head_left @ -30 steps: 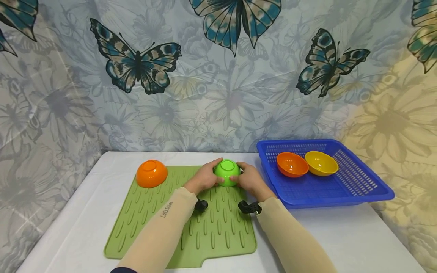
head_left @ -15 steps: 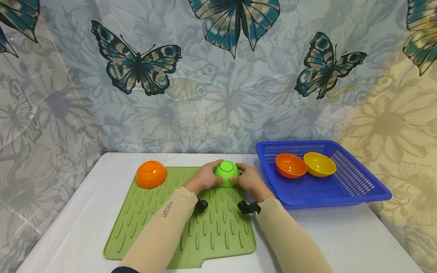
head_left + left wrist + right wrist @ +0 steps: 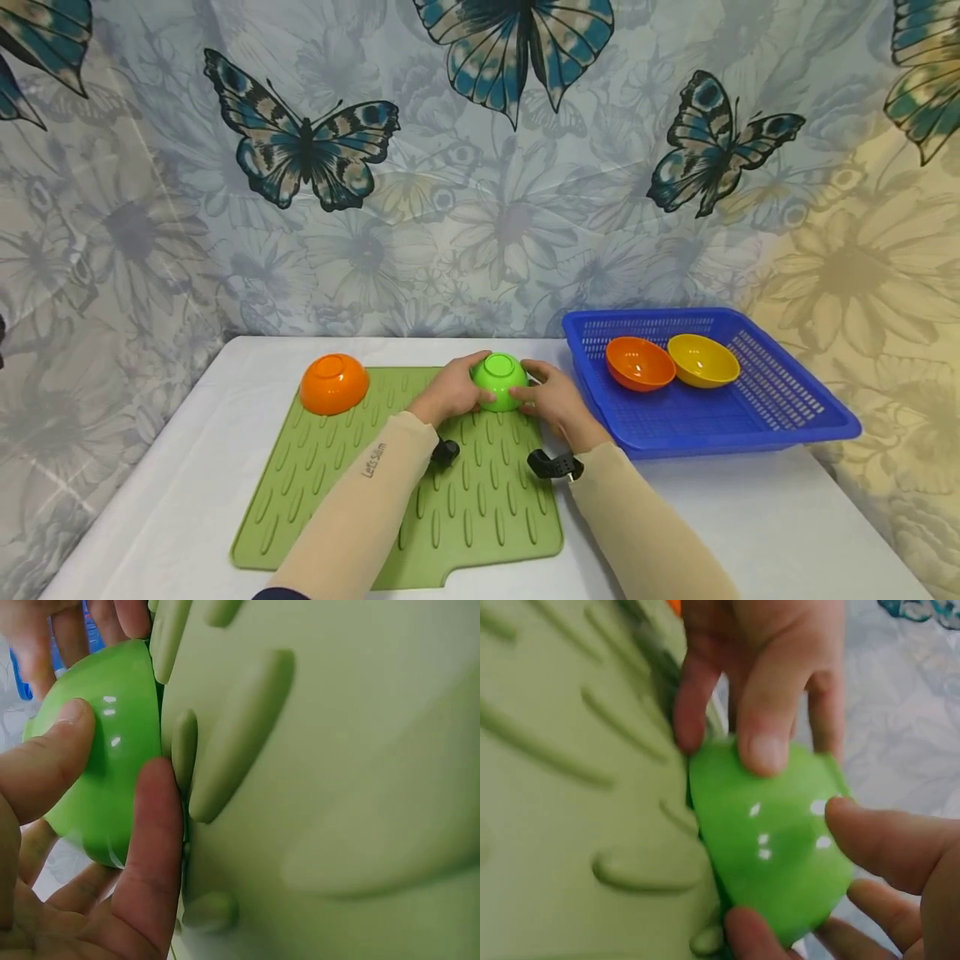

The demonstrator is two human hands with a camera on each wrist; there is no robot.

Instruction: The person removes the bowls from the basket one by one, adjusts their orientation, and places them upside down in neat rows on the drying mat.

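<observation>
An upside-down green bowl (image 3: 498,382) rests on the green ridged mat (image 3: 450,500), near its back right corner. My left hand (image 3: 452,388) holds the bowl's left side; in the left wrist view its thumb presses the green wall and another finger lies along the rim. On the opposite side my right hand (image 3: 553,400) spans the bowl. Its thumb overlaps the bowl's edge in the right wrist view, with fingertips (image 3: 754,934) by the rim; some fingers are hidden behind. An orange bowl (image 3: 334,384) sits upside down at the mat's back left.
On the right stands a blue plastic basket (image 3: 720,429). Inside it, an orange-red bowl (image 3: 641,364) and a yellow bowl (image 3: 703,362) face upward side by side. White cloth (image 3: 150,500) covers the table, and a butterfly-print curtain (image 3: 480,250) hangs behind.
My right hand has shifted slightly right, its thumb drawing toward the bowl's edge. The left hand and the green bowl have stayed almost in place.
</observation>
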